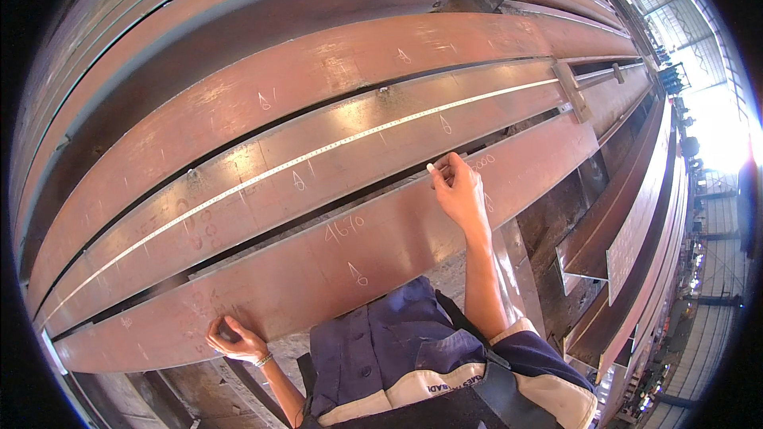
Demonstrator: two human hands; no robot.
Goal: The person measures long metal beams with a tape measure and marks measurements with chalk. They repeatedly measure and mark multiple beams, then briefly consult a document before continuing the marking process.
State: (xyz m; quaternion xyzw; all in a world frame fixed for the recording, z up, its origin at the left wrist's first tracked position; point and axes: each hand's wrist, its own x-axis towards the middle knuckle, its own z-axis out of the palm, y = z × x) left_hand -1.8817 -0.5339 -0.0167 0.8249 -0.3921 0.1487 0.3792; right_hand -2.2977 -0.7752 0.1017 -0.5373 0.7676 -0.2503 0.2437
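The right hand (457,183) is pinching a short white chalk stick (431,168) between thumb and fingertips, over the far edge of the near beam (409,242). The left hand (237,339) is curling loosely at that beam's near edge, toward its left end; nothing is showing in it, and one cannot tell whether it is gripping the edge.

The chalk is sitting right beside the dark gap (318,215) between the near beam and the middle beam (254,200), so a loose pinch could be dropping it down there, likely out of easy reach. The tape (346,141) is lying along the middle beam, and a sleeve or wrist brushing it could be shifting it and spoiling any reading. The right forearm is also passing over the near beam close to some chalk writing, where rubbing might be smudging it. Other chalk marks (344,227) are standing between the two hands.

Beyond, a far beam (334,56) is carrying similar marks. A flat bar (573,94) is lying across the right ends of the middle and near beams, crowding that end. More beams (628,195) are stretching away on the right, and strong daylight is glaring from the bright opening (719,135) behind them.
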